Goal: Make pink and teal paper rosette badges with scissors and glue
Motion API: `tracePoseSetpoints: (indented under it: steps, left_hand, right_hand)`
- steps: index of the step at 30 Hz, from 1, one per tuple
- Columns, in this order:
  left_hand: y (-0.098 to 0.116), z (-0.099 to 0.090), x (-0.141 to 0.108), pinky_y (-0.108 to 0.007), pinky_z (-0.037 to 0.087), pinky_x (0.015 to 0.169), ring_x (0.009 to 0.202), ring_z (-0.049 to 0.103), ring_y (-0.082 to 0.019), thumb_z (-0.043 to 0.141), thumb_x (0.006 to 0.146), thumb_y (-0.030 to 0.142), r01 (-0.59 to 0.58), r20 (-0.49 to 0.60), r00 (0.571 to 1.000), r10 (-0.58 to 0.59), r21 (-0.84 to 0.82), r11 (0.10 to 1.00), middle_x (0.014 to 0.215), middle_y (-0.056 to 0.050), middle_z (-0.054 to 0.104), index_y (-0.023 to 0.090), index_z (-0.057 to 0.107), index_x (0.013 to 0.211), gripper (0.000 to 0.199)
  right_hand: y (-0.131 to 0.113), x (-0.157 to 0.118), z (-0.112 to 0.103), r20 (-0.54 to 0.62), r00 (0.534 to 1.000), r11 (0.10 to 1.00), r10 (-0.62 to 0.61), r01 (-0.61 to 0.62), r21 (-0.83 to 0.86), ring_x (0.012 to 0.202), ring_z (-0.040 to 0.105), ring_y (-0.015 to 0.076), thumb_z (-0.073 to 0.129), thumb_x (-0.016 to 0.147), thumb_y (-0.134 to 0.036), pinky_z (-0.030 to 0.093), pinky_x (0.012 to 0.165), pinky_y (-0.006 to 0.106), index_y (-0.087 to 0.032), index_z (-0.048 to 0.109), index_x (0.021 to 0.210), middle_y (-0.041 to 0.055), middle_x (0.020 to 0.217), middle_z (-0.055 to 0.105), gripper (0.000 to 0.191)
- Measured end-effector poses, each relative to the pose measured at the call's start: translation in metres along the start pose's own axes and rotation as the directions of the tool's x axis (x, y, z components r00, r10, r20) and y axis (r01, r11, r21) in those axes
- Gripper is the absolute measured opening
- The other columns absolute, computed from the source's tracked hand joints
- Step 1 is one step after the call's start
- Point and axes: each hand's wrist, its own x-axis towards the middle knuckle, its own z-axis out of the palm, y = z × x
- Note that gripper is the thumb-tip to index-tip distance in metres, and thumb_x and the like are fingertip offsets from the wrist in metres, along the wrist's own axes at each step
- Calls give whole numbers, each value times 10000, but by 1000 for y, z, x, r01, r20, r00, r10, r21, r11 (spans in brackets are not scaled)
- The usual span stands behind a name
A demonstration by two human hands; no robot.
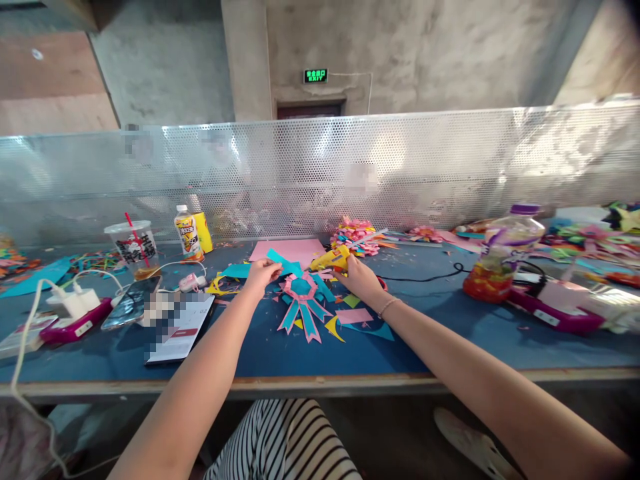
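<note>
My left hand point(263, 276) pinches a bright blue paper strip point(286, 263) between thumb and fingers, above the table. In my right hand point(362, 280) is a yellow glue gun point(329, 259), its nozzle pointing left toward the strip. Whether nozzle and paper touch, I cannot tell. Just below both hands lies a pink and blue paper rosette point(316, 289), with several notched ribbon tails spreading toward me. Yellow, pink and blue paper scraps lie around it, among them a pink piece point(354, 315). A pink sheet point(287, 249) is behind the hands.
To the left are a tablet point(187, 330), a phone point(131, 303), a plastic cup point(133, 247), a drink bottle point(189, 233) and a power strip point(77, 323). A purple-capped bottle point(503, 257) stands right. A pile of paper flowers point(354, 235) sits before the perforated metal screen point(425, 167).
</note>
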Motion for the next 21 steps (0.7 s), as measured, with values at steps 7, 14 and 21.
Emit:
tracePoseSetpoints:
  steps: [7,14,21]
  left_hand:
    - [3,-1,-2,-188,450,543,542,568,-81,700,561,168,42,56,998,-37,-99,994,564,-3,605,148,522,592,183]
    - [7,-3,-5,-170,426,480,507,553,-75,673,569,135,103,149,986,-69,-231,968,552,-18,606,138,555,584,119]
    - [9,-3,-9,-185,380,429,443,503,-71,702,527,146,176,356,932,-67,-282,943,497,-6,565,137,548,543,155]
  right_hand:
    - [16,3,-11,25,979,978,200,-199,-57,837,594,263,532,767,-503,439,569,309,-135,405,1121,167,1127,498,526]
    - [41,3,-20,-43,996,994,84,-87,-63,952,516,287,515,784,-230,465,711,394,-157,510,1043,160,1055,496,269]
    - [-23,37,-38,-123,936,794,-330,346,499,869,534,191,538,796,-272,484,789,374,-241,569,1058,72,1020,506,265]
